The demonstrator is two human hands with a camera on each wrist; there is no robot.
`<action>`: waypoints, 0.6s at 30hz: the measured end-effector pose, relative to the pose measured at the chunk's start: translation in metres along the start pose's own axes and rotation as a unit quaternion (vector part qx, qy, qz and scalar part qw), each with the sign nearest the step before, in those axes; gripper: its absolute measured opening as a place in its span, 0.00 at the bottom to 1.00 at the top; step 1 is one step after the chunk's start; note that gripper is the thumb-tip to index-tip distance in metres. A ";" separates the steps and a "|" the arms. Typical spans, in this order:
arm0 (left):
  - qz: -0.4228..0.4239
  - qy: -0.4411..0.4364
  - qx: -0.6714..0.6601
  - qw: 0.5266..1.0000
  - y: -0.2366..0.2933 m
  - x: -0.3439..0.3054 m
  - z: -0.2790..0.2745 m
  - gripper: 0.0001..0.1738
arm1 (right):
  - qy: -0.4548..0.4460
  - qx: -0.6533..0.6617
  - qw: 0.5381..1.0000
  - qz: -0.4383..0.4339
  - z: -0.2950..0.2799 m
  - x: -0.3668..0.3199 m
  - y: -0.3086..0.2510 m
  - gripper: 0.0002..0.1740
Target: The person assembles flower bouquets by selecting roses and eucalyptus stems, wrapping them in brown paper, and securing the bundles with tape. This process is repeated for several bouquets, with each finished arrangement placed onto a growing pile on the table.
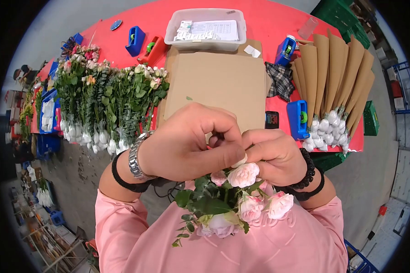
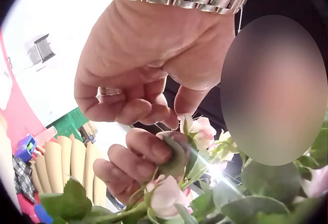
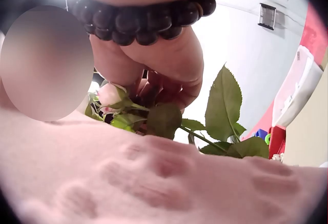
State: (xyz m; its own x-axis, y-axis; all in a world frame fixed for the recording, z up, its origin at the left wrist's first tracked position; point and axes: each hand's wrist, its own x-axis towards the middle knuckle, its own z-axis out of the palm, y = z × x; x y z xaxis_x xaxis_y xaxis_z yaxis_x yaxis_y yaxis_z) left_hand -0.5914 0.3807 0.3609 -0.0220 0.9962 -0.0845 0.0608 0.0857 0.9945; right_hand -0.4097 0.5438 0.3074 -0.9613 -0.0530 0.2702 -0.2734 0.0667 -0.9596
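A small bunch of pale pink roses [image 1: 243, 175] with green leaves [image 1: 208, 206] lies close against the person's pink shirt, blooms toward the body. The left hand [image 1: 191, 143], wearing a metal watch, pinches a pale outer petal of one rose [image 2: 201, 130] between thumb and fingertips. Right beside it, the right hand [image 1: 275, 154], with black beads at the wrist, holds the same bunch just under the blooms. Its fingers curl around a stem and leaf in the left wrist view. Leaves partly cover the right fingers in the right wrist view. The lower stems are hidden.
Bundled flowers [image 1: 107, 98] with white-wrapped ends line the table's left side. Brown paper-wrapped bunches [image 1: 335, 75] stand right, near a blue tape dispenser [image 1: 298, 119] and a phone [image 1: 272, 119]. Cardboard [image 1: 214, 82] covers the middle, behind it a plastic bin [image 1: 205, 44].
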 end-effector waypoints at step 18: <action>-0.146 0.198 0.335 0.910 -0.133 -0.108 -0.022 0.42 | 0.083 0.012 0.995 0.052 -0.009 0.011 0.006 0.09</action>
State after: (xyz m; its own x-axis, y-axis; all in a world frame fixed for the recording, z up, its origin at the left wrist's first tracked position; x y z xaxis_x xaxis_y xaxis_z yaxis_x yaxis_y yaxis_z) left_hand -0.6185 0.2609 0.2393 -0.4840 0.8565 -0.1792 0.5859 0.4693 0.6607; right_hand -0.4227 0.5529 0.3051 -0.9772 0.1179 0.1769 -0.1734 0.0395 -0.9841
